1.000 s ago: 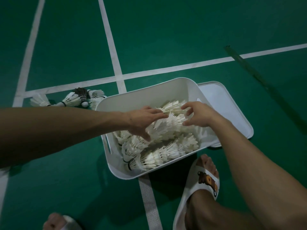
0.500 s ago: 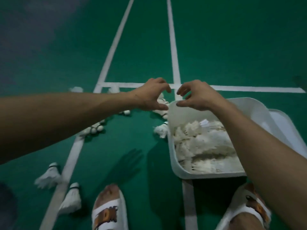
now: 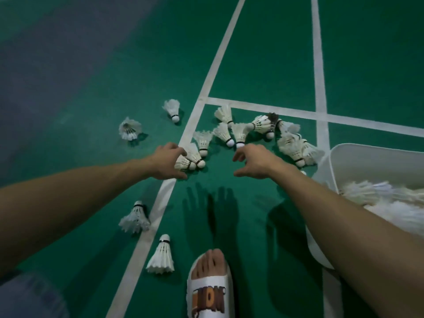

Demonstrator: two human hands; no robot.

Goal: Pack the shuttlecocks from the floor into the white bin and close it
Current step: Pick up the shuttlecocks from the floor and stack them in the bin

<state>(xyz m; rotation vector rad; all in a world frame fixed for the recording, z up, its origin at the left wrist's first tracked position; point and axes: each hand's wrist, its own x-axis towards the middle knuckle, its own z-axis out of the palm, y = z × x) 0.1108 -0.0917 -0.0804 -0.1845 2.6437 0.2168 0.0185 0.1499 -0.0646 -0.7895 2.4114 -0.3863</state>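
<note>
Our left hand [image 3: 168, 160] reaches forward with fingers and thumb curved like a claw over the feather ends of two white feather shuttlecocks [image 3: 190, 160] lying side by side on a white painted line [image 3: 183, 138]. It holds nothing that we can see, and we cannot tell whether the fingertips touch the feathers. Our right hand [image 3: 254, 161] is level with it, fingers loosely bent, thumb spread, holding nothing. It hangs just in front of the cork ends of a loose cluster of shuttlecocks [image 3: 241, 131] scattered on the green court floor [image 3: 263, 65] beyond both hands. One dark-feathered shuttlecock [image 3: 272, 119] lies among them.

More shuttlecocks lie apart to the left: two [image 3: 129, 129] far out past the line and two [image 3: 161, 255] nearer, under our left forearm. Two hand shadows [image 3: 211, 207] fall on the floor between our arms.

At the right edge stands the white plastic bin [image 3: 367, 148], open, with a heap of white shuttlecocks [image 3: 390, 198] inside. Our right forearm crosses in front of its near corner. Several loose shuttlecocks lie just beside its far left corner. Below, one foot in a white slipper with an orange and brown print [image 3: 208, 292] stands on the floor.
</note>
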